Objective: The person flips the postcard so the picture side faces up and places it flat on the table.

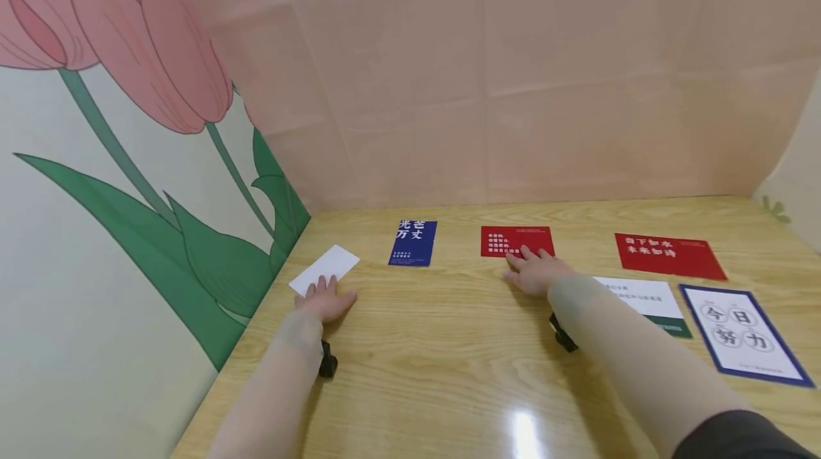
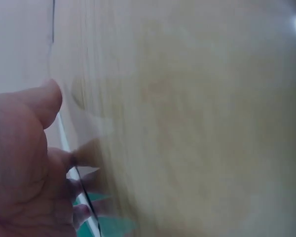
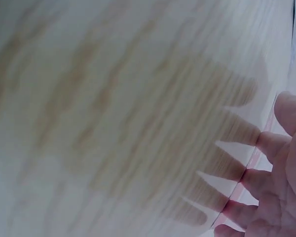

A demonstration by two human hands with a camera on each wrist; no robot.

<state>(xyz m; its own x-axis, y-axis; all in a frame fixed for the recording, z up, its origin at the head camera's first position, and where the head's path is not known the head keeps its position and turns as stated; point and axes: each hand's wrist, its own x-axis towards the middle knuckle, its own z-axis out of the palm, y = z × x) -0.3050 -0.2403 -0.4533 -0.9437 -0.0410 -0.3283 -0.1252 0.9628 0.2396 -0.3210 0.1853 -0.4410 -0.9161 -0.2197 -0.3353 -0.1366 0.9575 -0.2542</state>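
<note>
At the left, my left hand point(image 1: 326, 300) lies with spread fingers over the near edge of a blank white card point(image 1: 332, 261). The left wrist view shows that hand point(image 2: 24, 163) low over the wood, thumb apart from the fingers. Further right, my right hand point(image 1: 537, 274) reaches out with fingers extended, fingertips overlapping the lower edge of a red card point(image 1: 507, 233) with white writing. In the right wrist view the fingertips of this hand point(image 3: 266, 187) come down at the card's thin edge. Between the hands lies a blue card point(image 1: 412, 249) with white characters.
Another red card point(image 1: 670, 254) lies at the far right. Below it are a white and green card point(image 1: 654, 296), partly behind my right forearm, and a blue-framed white card point(image 1: 747, 356). The wooden table point(image 1: 417, 373) meets a tulip-painted wall point(image 1: 160, 302) and a pinkish sheet point(image 1: 513, 88).
</note>
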